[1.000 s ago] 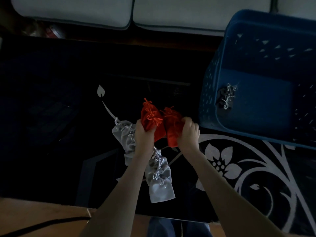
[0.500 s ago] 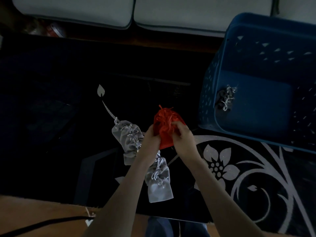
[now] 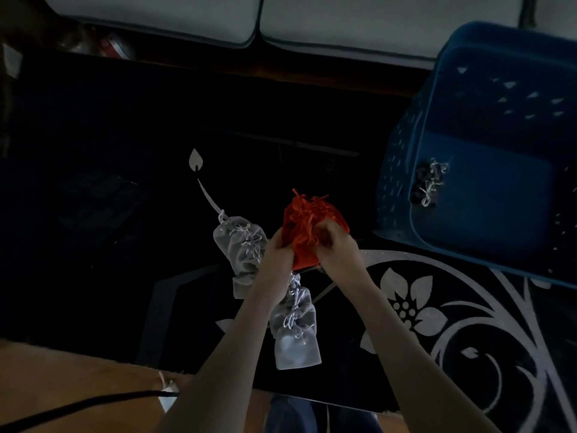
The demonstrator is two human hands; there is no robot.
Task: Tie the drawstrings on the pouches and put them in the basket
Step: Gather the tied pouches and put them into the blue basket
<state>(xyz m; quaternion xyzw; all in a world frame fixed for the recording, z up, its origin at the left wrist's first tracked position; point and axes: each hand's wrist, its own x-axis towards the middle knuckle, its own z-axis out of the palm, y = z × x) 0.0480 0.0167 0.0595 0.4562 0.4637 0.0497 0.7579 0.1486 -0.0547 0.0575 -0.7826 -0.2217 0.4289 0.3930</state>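
Red pouches (image 3: pixel 307 226) with frayed red drawstrings are bunched together above the dark rug, held between both hands. My left hand (image 3: pixel 279 254) grips their left side and my right hand (image 3: pixel 335 245) grips their right side, fingers closed into the fabric. Two grey pouches lie on the rug below: one (image 3: pixel 240 248) left of my left hand, another (image 3: pixel 295 332) under my left forearm. The blue basket (image 3: pixel 402 170) stands at the right. Inside it, against the left wall, lies a dark pouch (image 3: pixel 429 182) with pale strings.
The dark rug (image 3: pixel 468 323) has pale floral patterns on the right. Pale sofa cushions (image 3: pixel 249 17) line the far edge. Bare wood floor (image 3: pixel 62 379) with a black cable lies at the near left.
The two red pouches, held apart a second ago, have been brought together into one bundle. Both hands have closed in on it at the middle.
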